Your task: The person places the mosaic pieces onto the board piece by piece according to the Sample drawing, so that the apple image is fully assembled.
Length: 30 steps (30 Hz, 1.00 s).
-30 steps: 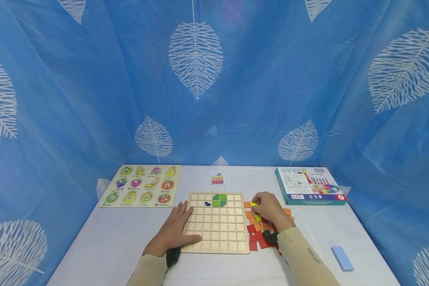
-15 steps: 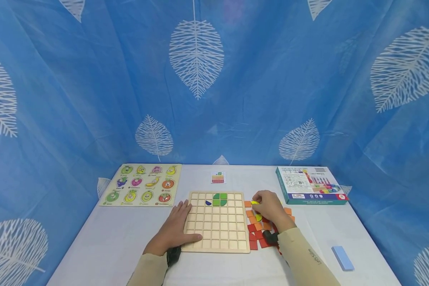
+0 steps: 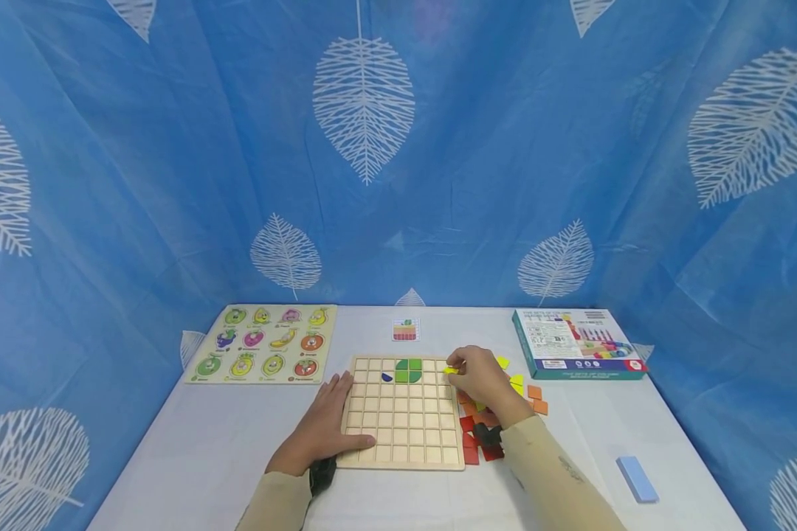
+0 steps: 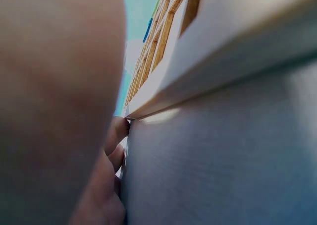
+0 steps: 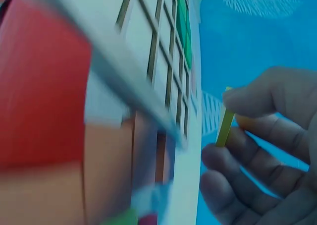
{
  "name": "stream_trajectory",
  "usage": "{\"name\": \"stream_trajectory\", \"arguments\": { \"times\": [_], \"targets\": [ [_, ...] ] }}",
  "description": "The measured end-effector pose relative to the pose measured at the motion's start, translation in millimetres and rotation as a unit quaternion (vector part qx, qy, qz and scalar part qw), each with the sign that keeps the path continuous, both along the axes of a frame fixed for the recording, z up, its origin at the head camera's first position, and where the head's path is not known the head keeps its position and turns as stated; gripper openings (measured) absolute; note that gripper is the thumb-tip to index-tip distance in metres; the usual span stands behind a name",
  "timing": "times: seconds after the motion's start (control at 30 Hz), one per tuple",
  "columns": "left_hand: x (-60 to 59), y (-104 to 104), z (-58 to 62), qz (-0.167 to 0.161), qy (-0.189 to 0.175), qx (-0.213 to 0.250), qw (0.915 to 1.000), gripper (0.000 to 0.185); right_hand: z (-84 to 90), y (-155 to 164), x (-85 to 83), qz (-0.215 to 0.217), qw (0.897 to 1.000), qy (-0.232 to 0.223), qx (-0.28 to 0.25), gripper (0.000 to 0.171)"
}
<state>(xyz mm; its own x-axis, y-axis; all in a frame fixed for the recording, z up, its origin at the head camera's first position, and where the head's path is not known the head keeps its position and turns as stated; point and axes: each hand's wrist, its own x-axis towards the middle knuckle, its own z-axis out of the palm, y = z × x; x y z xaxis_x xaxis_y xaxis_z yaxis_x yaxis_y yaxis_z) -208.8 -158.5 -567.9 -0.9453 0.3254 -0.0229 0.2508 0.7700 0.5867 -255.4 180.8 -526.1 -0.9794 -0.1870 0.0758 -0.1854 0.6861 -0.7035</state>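
Note:
A wooden grid board [image 3: 401,435] lies mid-table with several green tiles [image 3: 415,365] in its upper squares and a dark blue tile [image 3: 387,377] just left of them. My left hand [image 3: 322,428] rests along the board's left side, fingers stretched out and thumb over its lower left corner. Between thumb and fingertips, my right hand [image 3: 483,380] pinches a thin yellow tile [image 5: 226,123], held over the board's upper right squares. The right wrist view shows this tile edge-on, raised off the board.
Red tiles [image 3: 470,456], orange tiles [image 3: 534,392] and yellow tiles [image 3: 517,380] lie loose right of the board. Behind it is a small picture card [image 3: 406,330]. A fruit puzzle [image 3: 275,361] is back left, a printed box [image 3: 584,346] back right, a blue block [image 3: 636,479] front right.
My right hand has moved left from the loose tiles to over the board's right edge, carrying the yellow tile. The left hand stays in place.

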Motion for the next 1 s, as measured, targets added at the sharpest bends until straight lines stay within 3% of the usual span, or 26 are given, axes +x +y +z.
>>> {"name": "stream_trajectory", "arguments": {
  "times": [0.53,1.0],
  "targets": [
    [-0.6,-2.3,-1.3,-0.001,-0.004,0.001,1.0,0.138,-2.4,-74.2,4.2,0.13,0.99,0.049,-0.003,0.013],
    [-1.0,-4.4,-4.8,-0.012,0.006,0.0,0.9999,0.135,-4.2,-123.9,5.6,0.163,0.986,0.024,0.017,0.018]
  ]
}}
